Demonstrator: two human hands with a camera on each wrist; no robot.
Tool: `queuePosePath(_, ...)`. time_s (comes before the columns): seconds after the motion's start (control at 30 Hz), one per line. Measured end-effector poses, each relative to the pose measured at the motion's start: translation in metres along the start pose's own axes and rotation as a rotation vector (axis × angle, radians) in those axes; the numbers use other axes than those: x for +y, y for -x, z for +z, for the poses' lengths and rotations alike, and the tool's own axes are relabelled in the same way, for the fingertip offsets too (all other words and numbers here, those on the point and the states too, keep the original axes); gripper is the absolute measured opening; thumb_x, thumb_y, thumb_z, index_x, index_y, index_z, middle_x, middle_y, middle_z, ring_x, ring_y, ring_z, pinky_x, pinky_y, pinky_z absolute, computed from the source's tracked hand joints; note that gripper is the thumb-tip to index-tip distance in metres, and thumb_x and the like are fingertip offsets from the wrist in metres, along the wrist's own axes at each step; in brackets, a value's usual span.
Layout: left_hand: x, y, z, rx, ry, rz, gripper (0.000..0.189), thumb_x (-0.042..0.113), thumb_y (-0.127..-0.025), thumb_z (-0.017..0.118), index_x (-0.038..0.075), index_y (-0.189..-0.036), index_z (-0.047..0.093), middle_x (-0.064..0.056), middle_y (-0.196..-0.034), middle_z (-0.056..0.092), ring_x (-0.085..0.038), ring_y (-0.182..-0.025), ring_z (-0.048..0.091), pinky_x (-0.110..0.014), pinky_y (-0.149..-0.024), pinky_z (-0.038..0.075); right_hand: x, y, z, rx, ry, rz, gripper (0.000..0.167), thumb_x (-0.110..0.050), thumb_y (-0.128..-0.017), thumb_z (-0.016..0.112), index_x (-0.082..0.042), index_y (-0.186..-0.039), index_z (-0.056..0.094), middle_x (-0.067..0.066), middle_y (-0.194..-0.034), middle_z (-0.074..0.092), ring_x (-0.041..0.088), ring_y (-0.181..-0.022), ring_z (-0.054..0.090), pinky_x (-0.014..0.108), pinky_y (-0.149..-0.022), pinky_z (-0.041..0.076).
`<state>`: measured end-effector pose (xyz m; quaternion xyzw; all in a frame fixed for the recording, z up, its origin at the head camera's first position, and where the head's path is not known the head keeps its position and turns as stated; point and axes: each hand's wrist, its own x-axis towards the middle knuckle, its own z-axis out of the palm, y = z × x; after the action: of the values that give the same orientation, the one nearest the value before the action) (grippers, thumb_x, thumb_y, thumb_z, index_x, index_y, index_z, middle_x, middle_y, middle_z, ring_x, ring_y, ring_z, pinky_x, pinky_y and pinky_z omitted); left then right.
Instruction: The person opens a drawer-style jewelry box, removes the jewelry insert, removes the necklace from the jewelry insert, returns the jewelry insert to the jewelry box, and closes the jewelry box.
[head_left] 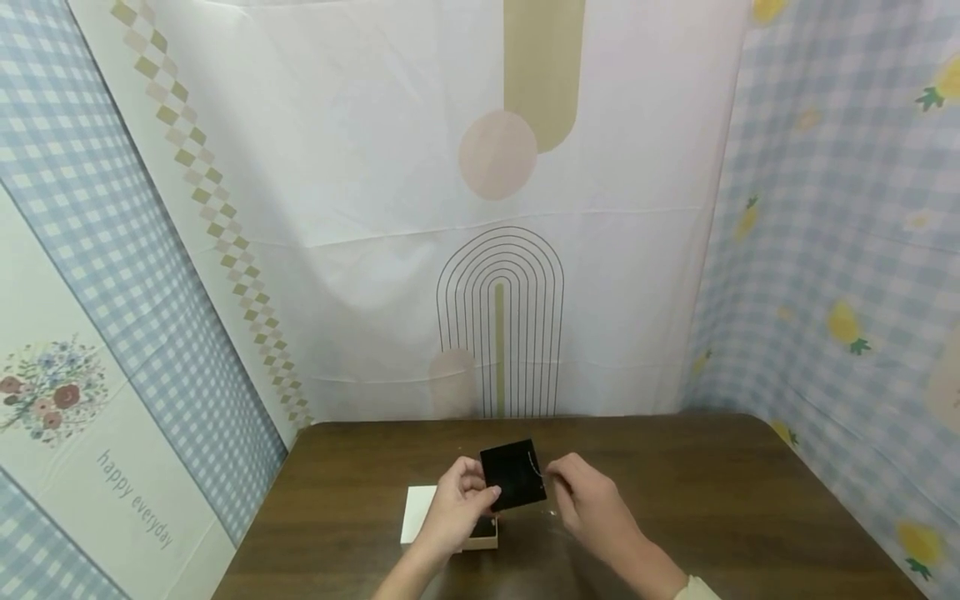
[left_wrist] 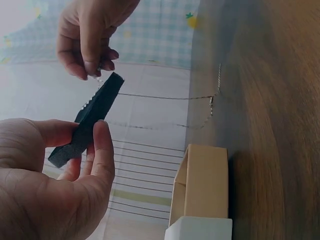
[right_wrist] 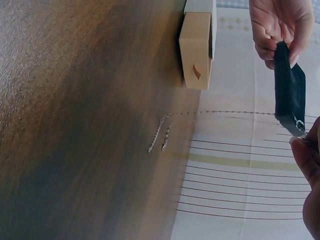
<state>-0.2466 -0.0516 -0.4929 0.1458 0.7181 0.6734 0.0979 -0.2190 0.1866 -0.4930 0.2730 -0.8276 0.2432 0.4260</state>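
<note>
My left hand grips a square black foam pad by its left edge, thumb on one face and fingers behind it. A thin silver chain runs over the pad, and its loose length hangs down toward the table in both wrist views. At the pad's right edge my right hand pinches part of the chain between thumb and fingertips. Below the left hand lies a small box with a white sleeve and a tan drawer pulled partly out. The left forearm hides part of it.
All this is over a dark brown wooden table with rounded far corners. A white patterned cloth hangs behind it, and blue checked cloths hang at both sides.
</note>
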Motion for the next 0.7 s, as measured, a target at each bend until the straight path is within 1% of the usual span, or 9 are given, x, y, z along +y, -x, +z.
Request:
queuePosePath(0.07,-0.0010,0.0007,-0.0005,-0.002,0.002,-0.001,0.035,0.011,-0.099,0.072,-0.002,-0.125,0.053,-0.010,-0.099,0.070,-0.017,-0.081,0.072,-0.028,-0.078,0.063,-0.0001,-0.0001,-0.0001,-0.001,0.006,0.001,0.030,0.017,-0.083,0.073,-0.009,-0.098,0.071,-0.005,-0.093,0.069,0.001,-0.080,0.064,0.009,-0.074,0.054)
queuePosePath(0.2,-0.0037,0.0021,-0.0017,0.007,0.013,-0.004,0.035,0.012,-0.100,0.072,-0.003,-0.126,0.053,-0.011,-0.103,0.071,-0.017,-0.087,0.072,-0.027,-0.078,0.063,0.0010,-0.0002,-0.0003,-0.006,0.007,0.005,0.029,0.017,-0.083,0.071,-0.008,-0.098,0.070,-0.005,-0.092,0.069,0.002,-0.080,0.064,0.010,-0.074,0.054)
queuePosePath(0.33,-0.0055,0.0040,-0.0030,0.014,0.041,-0.013,0.036,0.011,-0.100,0.071,-0.004,-0.128,0.053,-0.013,-0.106,0.071,-0.016,-0.091,0.072,-0.030,-0.080,0.064,0.0016,0.0003,-0.0010,-0.013,0.020,0.013,0.030,0.017,-0.082,0.071,-0.009,-0.097,0.070,-0.005,-0.091,0.068,0.000,-0.079,0.061,0.009,-0.072,0.052)
queuePosePath(0.5,-0.0057,0.0053,-0.0046,0.016,0.070,-0.023,0.037,0.009,-0.100,0.070,-0.006,-0.130,0.054,-0.013,-0.105,0.072,-0.016,-0.087,0.073,-0.037,-0.081,0.067,0.0030,-0.0006,-0.0014,-0.003,0.023,0.012,0.030,0.017,-0.081,0.070,-0.009,-0.096,0.070,-0.005,-0.090,0.067,0.000,-0.077,0.059,0.008,-0.071,0.051)
queuePosePath(0.7,-0.0045,0.0040,-0.0037,-0.001,0.096,-0.039,0.040,0.009,-0.101,0.070,-0.007,-0.132,0.052,-0.007,-0.099,0.067,-0.016,-0.078,0.069,-0.033,-0.076,0.066,0.0097,-0.0006,-0.0026,-0.001,0.032,0.024,0.028,0.016,-0.083,0.072,-0.008,-0.098,0.070,-0.004,-0.090,0.067,-0.001,-0.076,0.058,0.007,-0.069,0.049)
